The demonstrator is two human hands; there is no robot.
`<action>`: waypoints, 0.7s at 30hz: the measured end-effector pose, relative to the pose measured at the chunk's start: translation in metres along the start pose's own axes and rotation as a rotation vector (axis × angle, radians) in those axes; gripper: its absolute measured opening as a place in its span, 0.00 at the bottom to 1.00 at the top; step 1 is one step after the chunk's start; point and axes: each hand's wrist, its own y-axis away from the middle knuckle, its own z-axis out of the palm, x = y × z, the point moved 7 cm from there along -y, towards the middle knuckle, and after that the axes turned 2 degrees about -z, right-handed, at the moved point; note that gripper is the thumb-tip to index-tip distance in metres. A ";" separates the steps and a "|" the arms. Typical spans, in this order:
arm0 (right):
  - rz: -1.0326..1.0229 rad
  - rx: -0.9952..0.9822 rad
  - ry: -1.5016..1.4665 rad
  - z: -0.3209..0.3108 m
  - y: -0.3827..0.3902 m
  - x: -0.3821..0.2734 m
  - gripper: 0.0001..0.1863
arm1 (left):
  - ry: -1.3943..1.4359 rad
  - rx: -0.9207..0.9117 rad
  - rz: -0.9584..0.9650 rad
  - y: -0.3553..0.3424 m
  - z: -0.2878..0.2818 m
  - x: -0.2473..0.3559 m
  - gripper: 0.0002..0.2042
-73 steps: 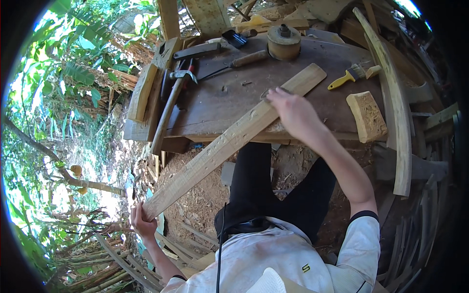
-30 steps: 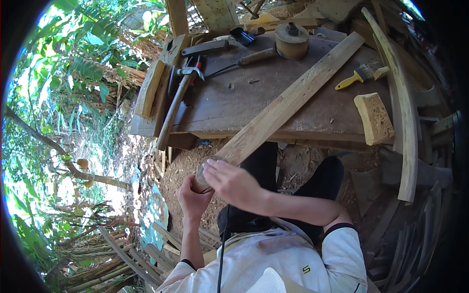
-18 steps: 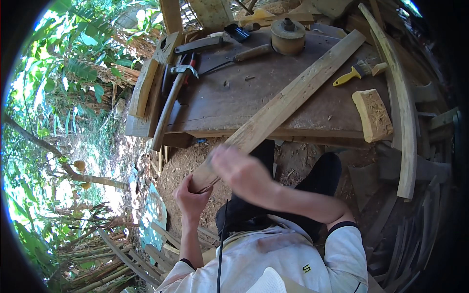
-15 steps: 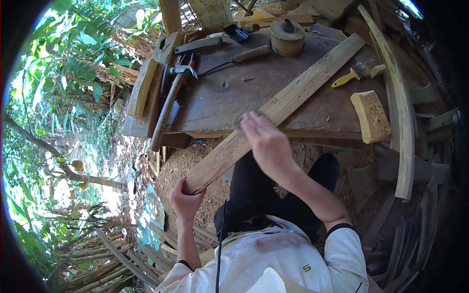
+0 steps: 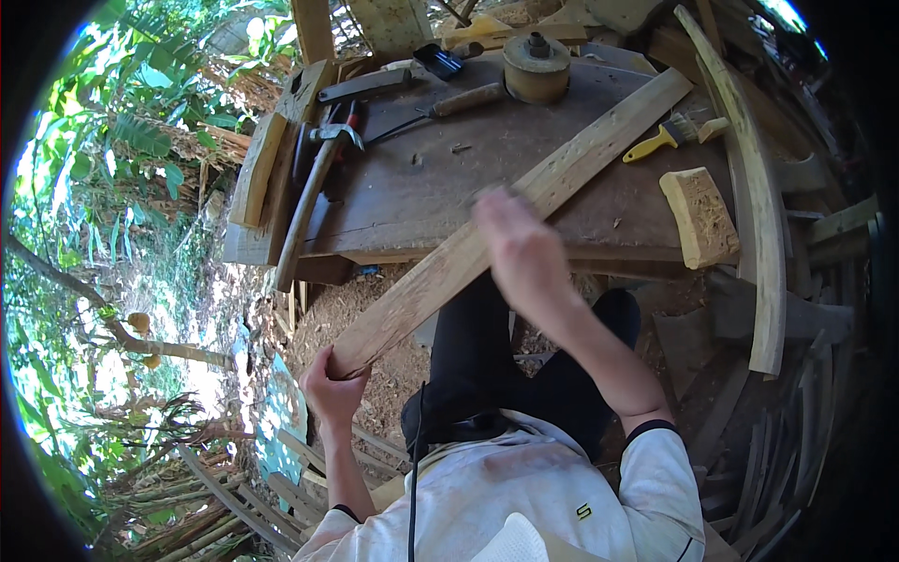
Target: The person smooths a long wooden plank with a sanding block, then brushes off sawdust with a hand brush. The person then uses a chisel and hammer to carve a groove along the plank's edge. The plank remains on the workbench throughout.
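A long wooden board (image 5: 421,298) slants from the lower left to the upper right, its far part lying on the workbench (image 5: 393,201) and its near end out past the bench edge. My left hand (image 5: 332,389) is closed round that near end, thumb on top. Across the middle of the board lies my right hand (image 5: 523,251), smeared by motion, its fingers pressed down on a thin dark piece with a rounded edge. Mostly covered by the fingers, this piece cannot be told more exactly.
On the bench are a hammer (image 5: 318,178), a tool with a wooden handle (image 5: 464,100), a round can-like pot (image 5: 537,70), a yellow-handled brush (image 5: 660,140) and a wood block (image 5: 698,217). A long curved pole (image 5: 757,201) runs along the right side.
My right hand has slid slightly up and right along the board. The board's near end and my left hand sit a little further left and lower; the whole view has shifted slightly left.
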 end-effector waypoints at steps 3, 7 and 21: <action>-0.182 -0.087 -0.244 0.011 0.011 -0.046 0.18 | -0.025 0.016 0.001 -0.004 -0.003 -0.013 0.28; 0.111 -0.104 -0.067 -0.011 -0.018 0.047 0.18 | -0.016 0.055 0.000 -0.006 -0.018 -0.040 0.27; 0.113 -0.006 -0.012 -0.026 0.004 0.054 0.15 | -0.125 -0.112 0.147 -0.034 -0.041 0.029 0.44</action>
